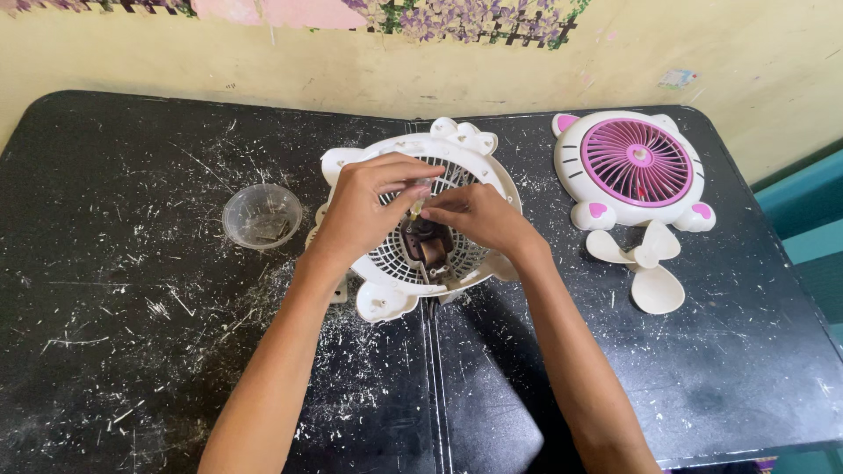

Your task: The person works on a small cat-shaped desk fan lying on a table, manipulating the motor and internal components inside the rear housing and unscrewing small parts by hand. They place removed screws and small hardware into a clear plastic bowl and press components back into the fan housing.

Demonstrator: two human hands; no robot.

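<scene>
A white fan back housing with a round grille lies in the middle of the black table. A brown motor sits at its centre. Both hands meet just above the motor. My left hand pinches a thin clear-handled tool that points down at the motor. My right hand has its fingertips closed at the tool's lower end, beside a small yellowish part. What the right fingers grip is too small to tell apart.
A white and pink fan front cover lies at the back right, with a white three-blade propeller in front of it. A small clear plastic cup holding small dark parts stands to the left. The table is scratched and backs onto a yellow wall.
</scene>
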